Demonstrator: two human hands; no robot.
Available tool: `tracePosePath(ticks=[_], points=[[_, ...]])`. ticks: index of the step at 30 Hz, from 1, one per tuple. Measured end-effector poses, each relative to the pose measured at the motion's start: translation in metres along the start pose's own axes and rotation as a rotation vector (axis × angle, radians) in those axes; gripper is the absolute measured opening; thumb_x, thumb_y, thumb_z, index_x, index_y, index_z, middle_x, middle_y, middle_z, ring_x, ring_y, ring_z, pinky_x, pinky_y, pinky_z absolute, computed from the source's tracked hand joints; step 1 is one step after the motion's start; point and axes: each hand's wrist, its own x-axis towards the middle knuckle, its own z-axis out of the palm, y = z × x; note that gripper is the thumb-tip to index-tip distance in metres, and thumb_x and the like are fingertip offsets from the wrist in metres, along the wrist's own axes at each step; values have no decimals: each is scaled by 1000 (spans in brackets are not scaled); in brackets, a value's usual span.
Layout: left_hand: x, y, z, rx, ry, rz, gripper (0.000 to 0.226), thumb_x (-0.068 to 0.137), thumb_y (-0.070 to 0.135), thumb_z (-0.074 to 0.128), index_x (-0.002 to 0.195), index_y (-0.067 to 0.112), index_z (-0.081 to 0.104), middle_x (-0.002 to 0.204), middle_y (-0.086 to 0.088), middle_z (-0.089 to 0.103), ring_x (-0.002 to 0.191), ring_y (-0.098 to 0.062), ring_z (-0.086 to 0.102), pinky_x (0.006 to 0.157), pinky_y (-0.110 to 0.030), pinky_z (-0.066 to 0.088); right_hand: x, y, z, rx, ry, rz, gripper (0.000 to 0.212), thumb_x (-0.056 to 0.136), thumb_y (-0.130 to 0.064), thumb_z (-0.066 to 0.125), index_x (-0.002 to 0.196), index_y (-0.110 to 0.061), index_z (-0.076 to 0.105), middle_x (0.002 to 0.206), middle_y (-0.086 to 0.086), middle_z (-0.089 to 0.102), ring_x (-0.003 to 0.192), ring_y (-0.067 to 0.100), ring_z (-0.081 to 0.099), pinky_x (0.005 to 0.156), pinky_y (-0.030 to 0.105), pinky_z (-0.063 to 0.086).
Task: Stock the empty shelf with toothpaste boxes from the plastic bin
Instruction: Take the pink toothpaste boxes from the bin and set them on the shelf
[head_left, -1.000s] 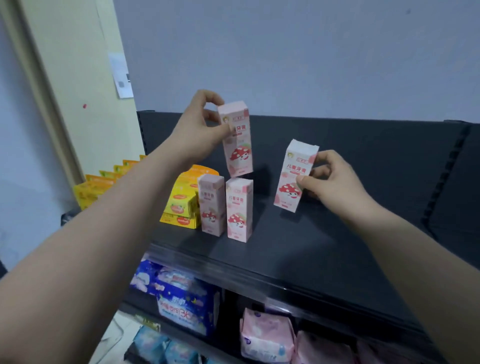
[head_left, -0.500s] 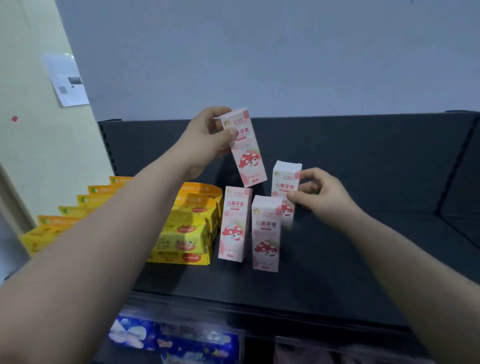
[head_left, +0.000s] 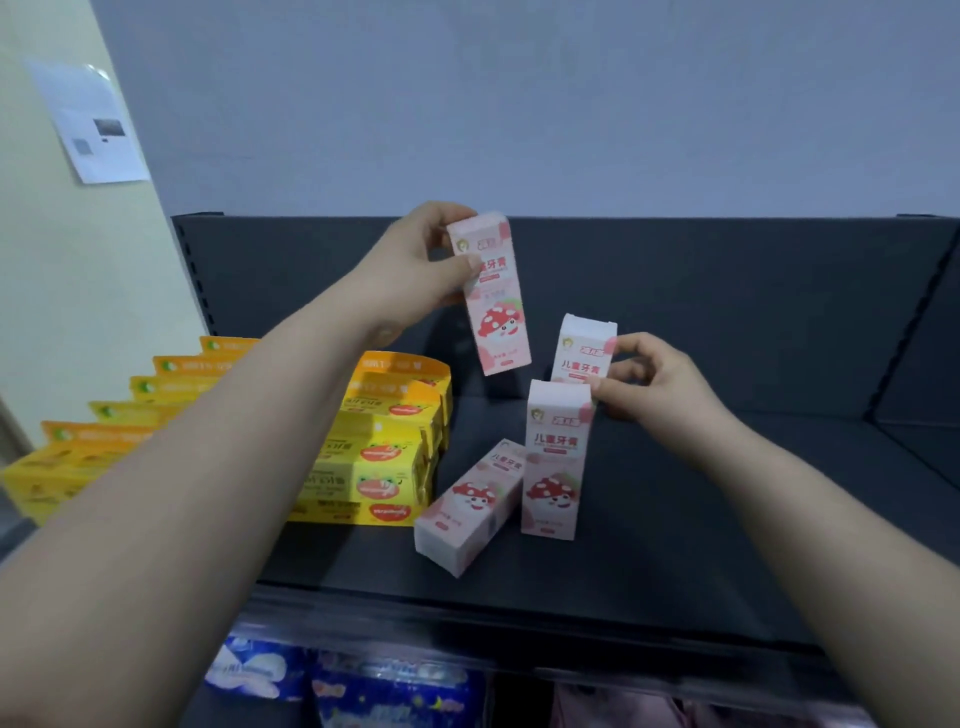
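Left grip: your left hand (head_left: 415, 270) pinches a tilted toothpaste box (head_left: 496, 312), airborne over the shelf (head_left: 675, 545).
Right grip: your right hand (head_left: 660, 395) pinches the rear box (head_left: 584, 353), which stands mid-shelf.
Risk: the tipped box (head_left: 467, 509) touches the front box (head_left: 556, 467) near the shelf's front edge; a nudge could probably topple that one too.

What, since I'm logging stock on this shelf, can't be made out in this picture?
Head view only:
Plastic bin: out of frame.
Rear pink box: base hidden by the front pink box, right hand pinching it.
Held pink box: print blurred.
Yellow boxes: count hidden by the left forearm.
Packs on the lower shelf: blurred, cut by the bottom edge.
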Motion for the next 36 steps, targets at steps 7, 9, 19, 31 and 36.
tracePosePath(ticks=[7, 9, 19, 31, 36], points=[[2, -39, 28, 286, -255, -50, 32, 93, 9, 55, 121, 21, 46, 115, 0, 59, 101, -13, 61, 79, -31, 54, -3, 8, 2, -69, -40, 45, 25, 83, -13, 71, 102, -23, 60, 86, 1, 72, 84, 28, 69, 85, 51, 54], [3, -43, 32, 353, -305, -57, 33, 94, 14, 53, 125, 22, 43, 116, 3, 59, 104, -11, 57, 76, -25, 48, -4, 11, 5, -90, -50, 63, 24, 84, -14, 70, 101, -24, 58, 86, 1, 72, 78, 18, 67, 83, 48, 55], [12, -54, 40, 547, -456, -151, 36, 93, 17, 55, 126, 26, 43, 117, 4, 57, 110, -14, 54, 100, -42, 44, -2, 11, 13, -124, -18, 91, 28, 85, -15, 68, 110, -22, 56, 91, 4, 71, 92, 29, 68, 84, 52, 54], [-91, -40, 52, 855, 19, -7, 62, 88, 27, 65, 141, 16, 34, 134, -8, 46, 124, -24, 42, 99, -31, 35, -15, 14, 1, -245, 2, 42, 61, 86, -34, 67, 140, -28, 38, 115, -6, 58, 104, 13, 57, 83, 32, 48], [-131, -39, 68, 940, 41, 86, 29, 90, 25, 58, 114, 12, 51, 111, -7, 55, 102, -24, 47, 78, -28, 33, -25, 10, -3, -207, 74, -63, 44, 93, -28, 57, 135, -26, 46, 111, -7, 59, 94, 3, 56, 70, 16, 42]])
